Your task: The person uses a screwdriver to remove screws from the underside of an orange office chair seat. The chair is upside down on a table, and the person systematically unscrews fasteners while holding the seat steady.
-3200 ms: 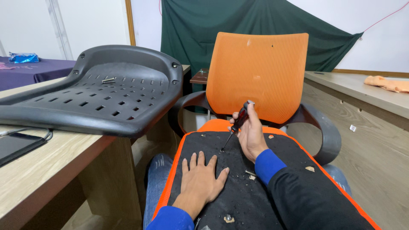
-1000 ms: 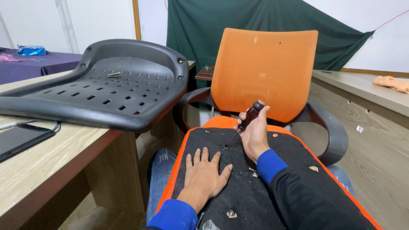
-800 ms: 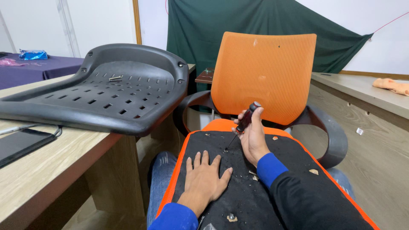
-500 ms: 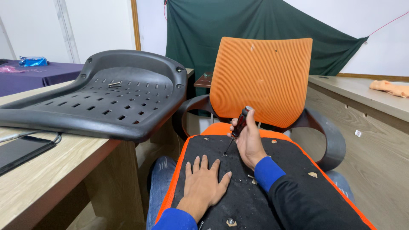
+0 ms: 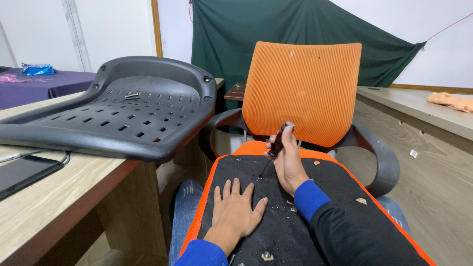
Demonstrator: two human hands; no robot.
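Observation:
An orange chair seat lies on my lap with its black underside (image 5: 276, 216) facing up. My left hand (image 5: 234, 210) rests flat on that black fabric, fingers spread. My right hand (image 5: 287, 161) grips a dark-handled screwdriver (image 5: 277, 142), its tip down on the black underside just ahead of my left fingers. Loose screws (image 5: 289, 203) and a bolt (image 5: 266, 255) lie on the fabric near my right wrist and left forearm. The orange mesh backrest (image 5: 301, 91) with black armrests (image 5: 382, 156) stands upright just beyond the seat.
A black perforated plastic seat shell (image 5: 113, 112) lies on the wooden desk (image 5: 54, 197) at left, with a bolt (image 5: 131, 96) on it. A dark tablet (image 5: 22, 172) sits at the desk's near edge. A wooden counter (image 5: 419, 106) runs at right, a green cloth (image 5: 295, 24) hangs behind.
The screwdriver handle has turned slightly in my right hand while its tip stays on the same spot. My left hand has stayed flat on the fabric; the view shifted a little.

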